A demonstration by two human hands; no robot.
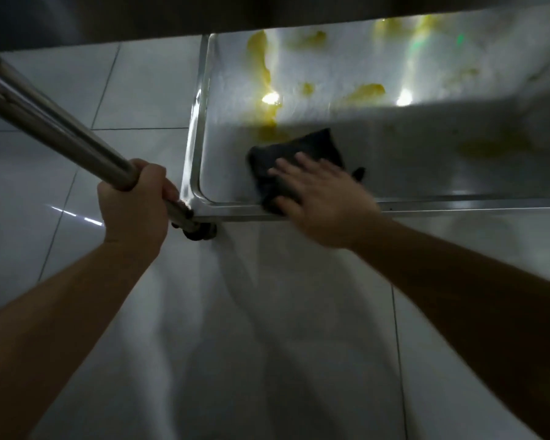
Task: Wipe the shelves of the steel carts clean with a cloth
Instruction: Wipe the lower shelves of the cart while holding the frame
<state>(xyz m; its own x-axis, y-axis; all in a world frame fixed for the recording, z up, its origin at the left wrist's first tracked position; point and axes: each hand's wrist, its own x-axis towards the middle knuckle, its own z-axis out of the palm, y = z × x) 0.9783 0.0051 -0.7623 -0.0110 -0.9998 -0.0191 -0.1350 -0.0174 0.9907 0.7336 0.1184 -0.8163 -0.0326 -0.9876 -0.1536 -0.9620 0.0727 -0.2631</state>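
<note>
Pressing down with our right hand, we keep the fingers straight and spread flat over a dark cloth, which lies on the bottom shelf of the steel cart, close to its near left corner. Part of the cloth spills onto the raised near rim of the shelf, under the heel of our palm, and a small dark corner sticks out to the right of the fingers. Our left hand is curled tightly round the cart's upright steel post, gripping it just above the point where the post meets the shelf corner. Below that corner a dark caster shows, partly hidden.

Further out on the shelf, yellow smears run from the far edge down toward the cloth, with more patches scattered to the right, some blurred. Bright spots of light glare off the steel between them. An upper shelf crosses the top of our view in shadow. Under the cart lies a pale tiled floor with thin dark grout lines.
</note>
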